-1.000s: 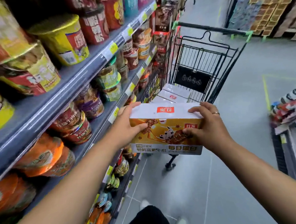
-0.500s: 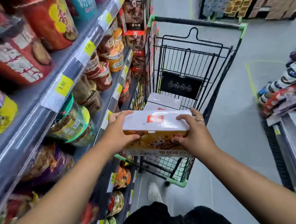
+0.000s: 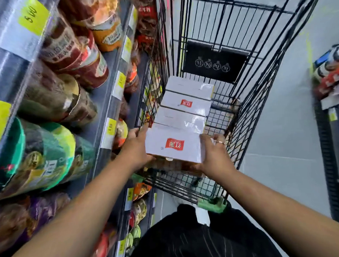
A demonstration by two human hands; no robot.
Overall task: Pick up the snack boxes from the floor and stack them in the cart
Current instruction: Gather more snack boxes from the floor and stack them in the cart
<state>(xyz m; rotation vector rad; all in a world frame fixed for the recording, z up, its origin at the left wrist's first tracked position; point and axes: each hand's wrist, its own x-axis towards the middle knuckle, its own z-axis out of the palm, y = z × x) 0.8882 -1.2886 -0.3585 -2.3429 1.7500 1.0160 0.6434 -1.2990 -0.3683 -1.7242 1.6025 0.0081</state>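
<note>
White cardboard snack box (image 3: 173, 147) gripped end to end by left hand (image 3: 134, 148) and right hand (image 3: 214, 157), low in black wire cart (image 3: 256, 106); three white boxes (image 3: 186, 106) already loaded; any remaining out of view.

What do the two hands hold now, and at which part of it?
One white-topped snack box, at the near end of the cart: the left hand grips its left end, the right hand its right end.

I'm looking down a shop aisle: shelves (image 3: 105, 88) of instant noodle cups (image 3: 69, 47) with yellow price tags (image 3: 121, 82), and a wire shopping cart (image 3: 246, 98).
</note>
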